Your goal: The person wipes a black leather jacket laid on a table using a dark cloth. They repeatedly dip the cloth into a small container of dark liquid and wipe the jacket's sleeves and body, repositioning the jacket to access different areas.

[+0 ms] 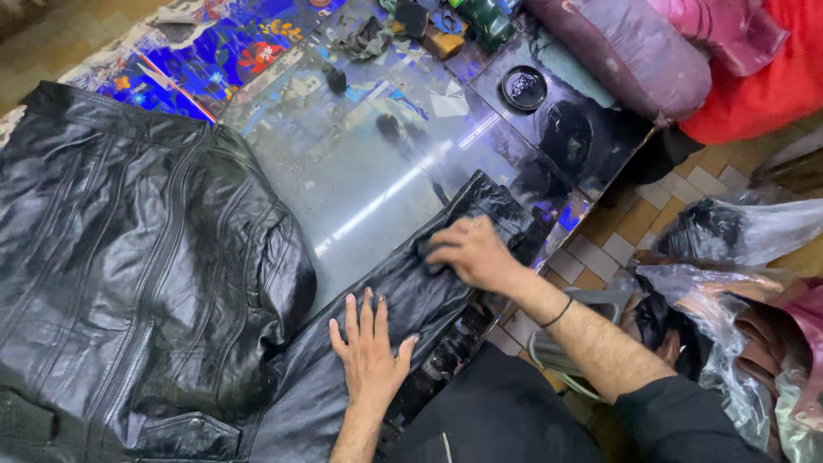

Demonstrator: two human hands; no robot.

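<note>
**Hands on black leather jacket sleeve**

Your left hand [370, 347] lies open, flat, pinning the jacket sleeve [411, 291] on the desk [360, 189]. Your right hand [470, 253] is curled around a dark pad, pressed to the cuff end. Leather looks soft, floppy, slick, probably heavy; take it by the cuff or a seam. A round tin [524, 87] sits beyond.

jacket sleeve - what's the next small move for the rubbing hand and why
Probably slide the right hand and its dark pad toward the cuff end of the sleeve. The left hand already pins the sleeve flat on the table, and the right hand sits short of the cuff.
</note>
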